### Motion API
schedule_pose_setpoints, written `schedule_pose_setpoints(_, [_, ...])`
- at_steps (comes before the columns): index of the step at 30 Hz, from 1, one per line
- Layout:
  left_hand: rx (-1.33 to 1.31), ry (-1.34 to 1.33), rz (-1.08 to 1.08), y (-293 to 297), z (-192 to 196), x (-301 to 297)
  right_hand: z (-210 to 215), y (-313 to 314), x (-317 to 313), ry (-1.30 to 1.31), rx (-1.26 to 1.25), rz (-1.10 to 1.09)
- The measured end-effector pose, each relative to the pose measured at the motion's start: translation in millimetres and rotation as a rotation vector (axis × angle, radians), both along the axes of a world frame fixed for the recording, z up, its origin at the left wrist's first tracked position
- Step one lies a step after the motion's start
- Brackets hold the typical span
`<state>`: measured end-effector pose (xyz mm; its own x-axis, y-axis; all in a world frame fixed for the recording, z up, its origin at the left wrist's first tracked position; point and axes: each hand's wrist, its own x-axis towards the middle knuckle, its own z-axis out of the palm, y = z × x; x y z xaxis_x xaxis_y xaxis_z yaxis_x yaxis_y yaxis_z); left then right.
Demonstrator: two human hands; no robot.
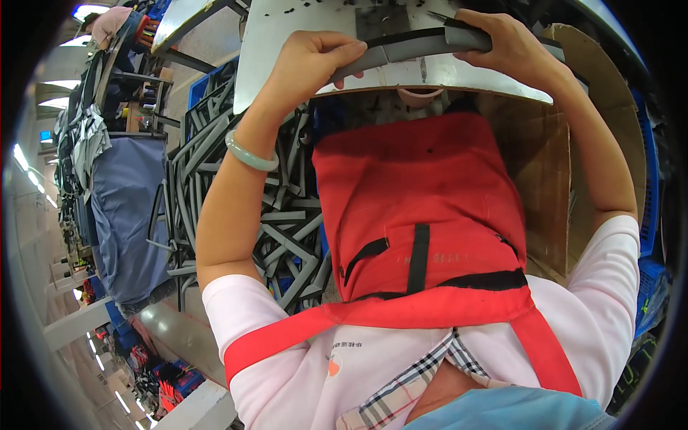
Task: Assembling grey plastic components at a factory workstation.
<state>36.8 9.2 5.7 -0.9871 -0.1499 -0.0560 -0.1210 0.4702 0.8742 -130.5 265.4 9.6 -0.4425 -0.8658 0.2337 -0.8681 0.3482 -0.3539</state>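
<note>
A bent grey strip with a black edge [416, 44] spans between my two hands above the near side of the white worktable [287, 21]. My left hand [315, 61] pinches its left end between thumb and fingers. Farther right, my right hand [505, 46] is closed around the strip, and a piece of grey strip shows again beyond that hand. A dark pointed tip [438, 16] sticks out by the right fingers; what it belongs to is unclear. Seams cross the grey face of the strip between the hands.
Many similar grey and black strips [294, 244] lie heaped on my left, beside a blue crate [197, 92]. An open cardboard box [605, 93] stands on the right, with a blue crate [647, 179] past it. Under the table edge sits a pink container [419, 97].
</note>
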Motion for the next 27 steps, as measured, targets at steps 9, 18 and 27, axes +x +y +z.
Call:
schedule_pose_setpoints(9, [-0.061, 0.095, 0.131, -6, -4, -34, 25, -11, -13, -0.018, 0.122, -0.056])
schedule_pose_setpoints(18, [-0.013, 0.135, 0.083, -22, -7, -40, 33, -18, -14, -0.015, 0.099, -0.081])
schedule_pose_setpoints(27, [0.04, 0.116, 0.196, -29, -7, -62, 29, -34, -42, -0.094, 0.206, -0.27])
